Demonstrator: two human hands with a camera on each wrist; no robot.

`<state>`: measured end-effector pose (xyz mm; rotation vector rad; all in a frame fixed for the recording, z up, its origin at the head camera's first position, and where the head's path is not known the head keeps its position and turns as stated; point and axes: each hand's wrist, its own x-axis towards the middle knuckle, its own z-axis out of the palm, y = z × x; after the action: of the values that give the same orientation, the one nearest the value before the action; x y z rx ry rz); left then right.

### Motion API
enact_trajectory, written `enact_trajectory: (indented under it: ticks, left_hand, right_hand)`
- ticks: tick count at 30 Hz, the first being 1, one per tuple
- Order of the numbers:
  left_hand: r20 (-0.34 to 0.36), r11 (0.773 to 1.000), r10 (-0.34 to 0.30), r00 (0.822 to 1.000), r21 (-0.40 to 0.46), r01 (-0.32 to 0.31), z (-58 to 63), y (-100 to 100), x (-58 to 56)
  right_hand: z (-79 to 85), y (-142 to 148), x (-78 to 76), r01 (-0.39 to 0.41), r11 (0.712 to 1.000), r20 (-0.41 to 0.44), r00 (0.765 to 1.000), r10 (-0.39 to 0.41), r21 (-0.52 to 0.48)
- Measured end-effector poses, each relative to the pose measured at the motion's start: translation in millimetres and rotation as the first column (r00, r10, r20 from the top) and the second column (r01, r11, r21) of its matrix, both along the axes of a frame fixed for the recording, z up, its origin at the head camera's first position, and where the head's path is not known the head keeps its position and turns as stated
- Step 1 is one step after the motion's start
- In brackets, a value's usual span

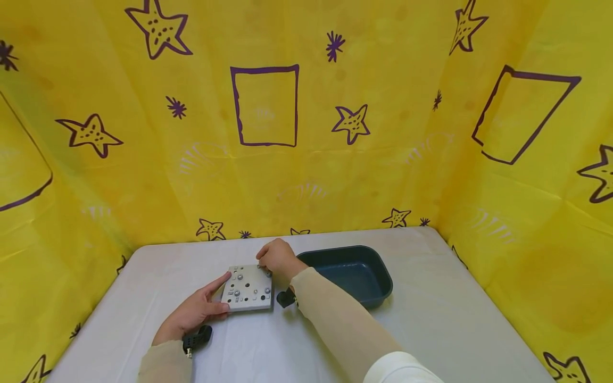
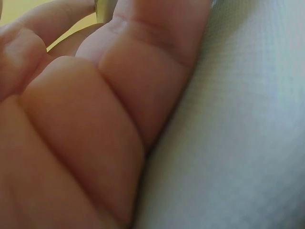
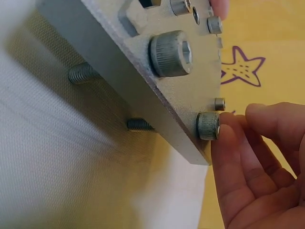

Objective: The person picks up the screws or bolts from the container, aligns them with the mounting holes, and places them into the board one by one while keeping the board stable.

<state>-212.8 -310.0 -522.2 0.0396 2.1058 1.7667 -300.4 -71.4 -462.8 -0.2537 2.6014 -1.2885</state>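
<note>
My left hand [image 1: 193, 311] grips a light grey metal plate [image 1: 254, 303] by its left side, thumb on the near left corner. Socket-head bolts [image 3: 171, 53] of different sizes stand in the plate's holes, among other small fittings. In the right wrist view the plate is raised off the cloth, with threaded bolt shanks [image 3: 83, 73] poking out below. At the far right corner, the curled fingers of my right hand [image 1: 280, 259] are beside a large bolt head [image 3: 208, 125] and a small screw [image 3: 219, 103]. Whether its fingertips pinch anything is hidden. The left wrist view shows mostly palm.
A dark blue-green tray [image 1: 389, 282] stands right of the plate, partly behind my right forearm. White cloth [image 1: 455, 319] covers the table. Yellow patterned curtains [image 1: 407, 175] enclose the back and sides.
</note>
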Motion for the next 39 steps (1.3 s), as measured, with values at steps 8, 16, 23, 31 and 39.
enact_trajectory:
  ticks: [8, 16, 23, 31, 39]
  left_hand:
    - [-0.007, 1.000, -0.017, 1.000, 0.022, 0.018, -2.1, -1.6, -1.2]
    - [-0.009, 0.999, 0.016, 1.000, -0.032, -0.017, -2.5, -3.0, -2.1]
    - [-0.005, 1.000, 0.011, 1.000, -0.020, -0.011, -1.6, -0.3, -1.1]
    - [-0.010, 0.999, 0.029, 1.000, -0.041, -0.029, 1.0, 1.3, -1.3]
    - [-0.006, 0.999, 0.021, 1.000, -0.034, -0.021, -0.2, 0.6, -1.2]
  right_hand:
    - [21.6, 22.6, 0.4, 0.129, 0.895, 0.102, 0.990, -0.095, -0.428]
    - [54.5, 97.5, 9.2, 0.240, 0.676, 0.165, 0.971, -0.175, -0.697]
    - [41.3, 140.6, 37.6, 0.163, 0.735, 0.132, 0.986, -0.100, -0.659]
    - [5.7, 152.6, 52.6, 0.031, 0.919, -0.039, 0.998, -0.051, -0.394]
    - [-22.8, 141.4, 48.3, -0.156, 0.981, -0.094, 0.985, 0.145, -0.116]
